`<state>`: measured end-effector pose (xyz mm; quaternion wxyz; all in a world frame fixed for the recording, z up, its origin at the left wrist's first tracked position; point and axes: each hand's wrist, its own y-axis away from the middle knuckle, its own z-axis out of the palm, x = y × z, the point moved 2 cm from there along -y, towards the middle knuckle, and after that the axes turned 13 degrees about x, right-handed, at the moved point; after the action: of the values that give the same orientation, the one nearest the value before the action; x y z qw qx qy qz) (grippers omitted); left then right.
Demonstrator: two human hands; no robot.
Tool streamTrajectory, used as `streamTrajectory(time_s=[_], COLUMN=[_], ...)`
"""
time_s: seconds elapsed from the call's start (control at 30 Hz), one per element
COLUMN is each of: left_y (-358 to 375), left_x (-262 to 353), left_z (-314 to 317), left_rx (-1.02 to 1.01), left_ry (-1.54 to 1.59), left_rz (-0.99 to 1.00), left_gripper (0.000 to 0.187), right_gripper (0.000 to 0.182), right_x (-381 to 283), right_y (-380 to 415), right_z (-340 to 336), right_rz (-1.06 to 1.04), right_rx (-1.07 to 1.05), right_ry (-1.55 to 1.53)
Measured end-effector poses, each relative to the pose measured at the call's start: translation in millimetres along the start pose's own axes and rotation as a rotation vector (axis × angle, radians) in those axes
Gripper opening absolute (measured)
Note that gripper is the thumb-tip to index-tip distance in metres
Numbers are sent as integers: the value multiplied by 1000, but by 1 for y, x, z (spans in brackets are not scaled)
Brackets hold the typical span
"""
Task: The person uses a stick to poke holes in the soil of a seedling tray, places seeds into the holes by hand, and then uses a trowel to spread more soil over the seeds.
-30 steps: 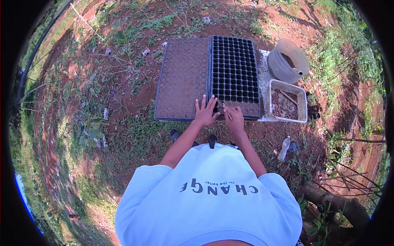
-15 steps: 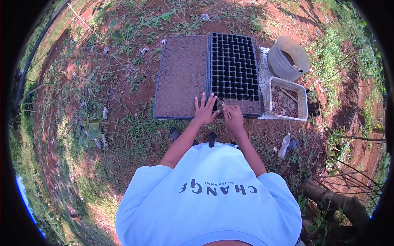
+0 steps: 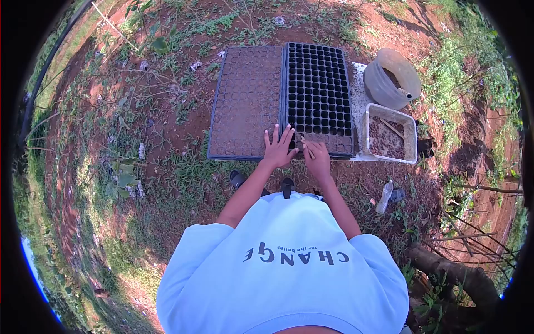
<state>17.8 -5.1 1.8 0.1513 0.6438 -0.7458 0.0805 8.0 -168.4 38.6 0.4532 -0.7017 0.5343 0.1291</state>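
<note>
My left hand lies with fingers spread over the near edges of two seedling trays, where they meet. The left tray has its cells filled with brown soil. The black right tray shows bare cells over most of its length, with soil in the rows nearest me. Over that soil, my right hand is closed around a small, pale stick. The stick's tip is by the soil-filled cells, close to my left thumb; how deep it reaches is too small to tell.
To the right, a rectangular tub holds reddish-brown grains and a flat stick. Behind it stands a round plastic container on a white board. A plastic bottle lies on the ground, and a thick branch is at the lower right.
Hardly anything differs. The trays appear slightly higher in view, and both hands keep nearly the same places, the right still closed on the stick.
</note>
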Motion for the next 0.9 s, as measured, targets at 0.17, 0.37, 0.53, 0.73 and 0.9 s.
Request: streamTrajectory(time_s=[0.17,0.37,0.53,0.73,0.9], left_y=[0,0,1,1,1], left_x=[0,0,0,0,0], left_z=[-1,0,1,1,0], left_rx=[2,2,14,20,25], left_ry=[5,-2,15,8,24], left_rz=[0,5,7,14,11], left_gripper=[79,79,80,80,79], right_gripper=[19,19,18,18,18], right_x=[1,3,2,2,2], right_y=[1,2,2,1,1], right_z=[0,1,0,0,0], right_rz=[4,4,4,-23,-15], right_rx=[7,30,32,-11,23], right_ry=[15,-8,-24,-20,10])
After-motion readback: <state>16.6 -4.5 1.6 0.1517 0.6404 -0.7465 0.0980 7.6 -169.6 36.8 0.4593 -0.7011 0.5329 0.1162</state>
